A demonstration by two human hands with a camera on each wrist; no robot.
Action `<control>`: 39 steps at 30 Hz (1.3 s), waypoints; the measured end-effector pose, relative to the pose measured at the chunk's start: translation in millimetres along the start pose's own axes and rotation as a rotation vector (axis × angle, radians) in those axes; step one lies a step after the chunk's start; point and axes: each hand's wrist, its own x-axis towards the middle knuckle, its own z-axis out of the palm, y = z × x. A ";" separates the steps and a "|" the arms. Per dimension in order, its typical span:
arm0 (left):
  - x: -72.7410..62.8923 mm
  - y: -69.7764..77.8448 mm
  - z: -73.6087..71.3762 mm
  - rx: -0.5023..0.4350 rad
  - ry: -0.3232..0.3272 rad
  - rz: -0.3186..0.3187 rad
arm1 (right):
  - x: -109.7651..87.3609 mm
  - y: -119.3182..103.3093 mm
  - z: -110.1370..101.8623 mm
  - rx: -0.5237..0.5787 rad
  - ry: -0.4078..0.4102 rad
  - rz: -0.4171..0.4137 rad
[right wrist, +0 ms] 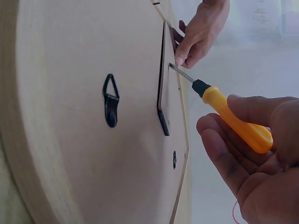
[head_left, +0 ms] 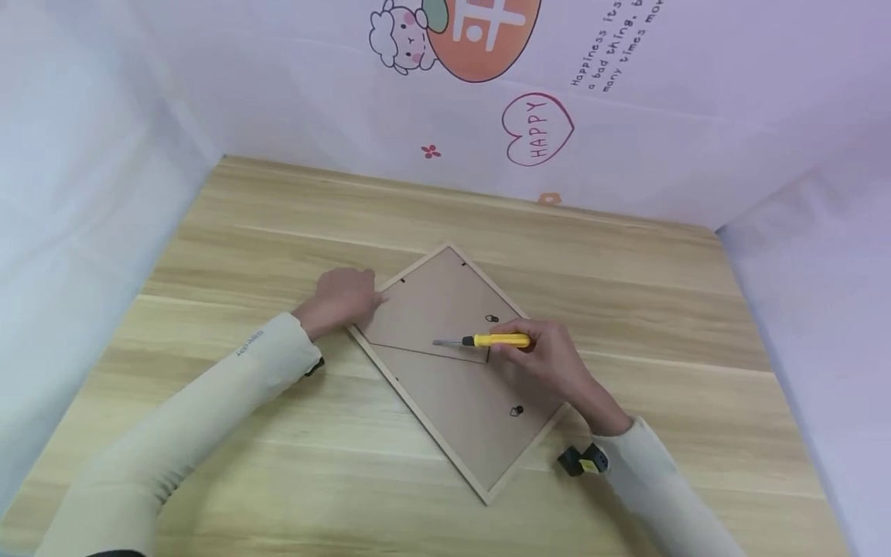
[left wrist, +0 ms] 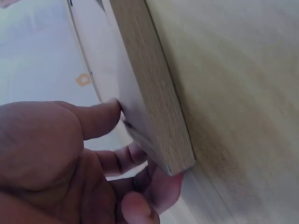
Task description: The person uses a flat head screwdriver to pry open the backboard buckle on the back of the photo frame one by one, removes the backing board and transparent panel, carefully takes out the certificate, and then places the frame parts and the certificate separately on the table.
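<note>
A picture frame lies back side up on the table, turned so its corners point towards and away from me. My left hand holds its left corner; in the left wrist view the thumb rests over the backing and the fingers curl around the wooden edge. My right hand grips a screwdriver by its yellow handle. The metal shaft points left, its tip over the backing close to the stand flap. Two black triangular hangers sit on the backing.
The wood-grain table extends around the frame. White sheeting hangs at the left and right, and a printed backdrop stands behind. A black device is at the right wrist.
</note>
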 end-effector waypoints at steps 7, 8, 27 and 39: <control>4.3 -4.1 -3.3 0.010 0.050 0.073 | -2.6 1.1 -2.1 0.004 0.002 0.011; 5.0 -4.5 -3.1 0.014 0.052 0.083 | -2.7 1.5 -2.1 0.002 0.002 0.012; -12.0 -2.3 15.0 -0.169 0.046 0.142 | -1.5 -4.3 -4.7 -0.024 0.007 0.025; -23.3 6.4 25.1 -0.452 -0.140 0.054 | -0.1 -7.4 -4.7 -0.030 0.011 0.012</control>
